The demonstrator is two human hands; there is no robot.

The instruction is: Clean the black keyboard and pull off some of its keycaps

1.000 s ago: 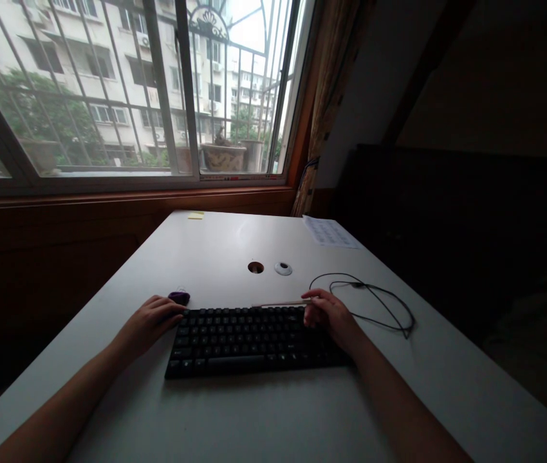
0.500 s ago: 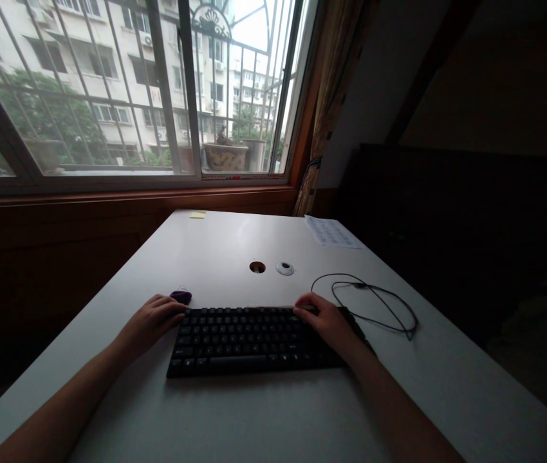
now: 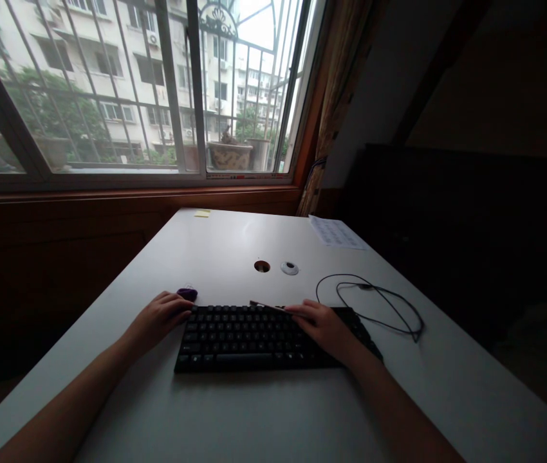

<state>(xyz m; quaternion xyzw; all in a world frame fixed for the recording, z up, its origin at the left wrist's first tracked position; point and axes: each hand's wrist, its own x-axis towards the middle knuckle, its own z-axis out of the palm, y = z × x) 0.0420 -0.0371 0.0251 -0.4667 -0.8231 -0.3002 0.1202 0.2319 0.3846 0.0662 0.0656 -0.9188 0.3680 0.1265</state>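
A black keyboard (image 3: 249, 341) lies on the white table, its keys facing up. At its upper left corner, my left hand (image 3: 162, 315) has its fingers bent over the edge, gripping it. Over the upper right keys, my right hand (image 3: 324, 325) pinches a thin brush-like stick (image 3: 269, 307). The stick points left along the keyboard's back edge and has a small dark tip; its other end is hidden by my hand. Just beyond my left fingertips sits a small purple object (image 3: 187, 294), its kind unclear.
A black cable (image 3: 399, 298) lies coiled at the right. Farther back are a round hole (image 3: 262, 266) in the table (image 3: 225, 247), a white ring cover (image 3: 289, 268), a printed sheet (image 3: 338, 233) and a yellow note (image 3: 203, 213). A barred window (image 3: 196, 96) rises behind.
My right hand has picked up the thin brush-like stick from behind the keyboard's back edge, and its dark tip now shows. My left hand stays at the corner. The whole view has shifted slightly.
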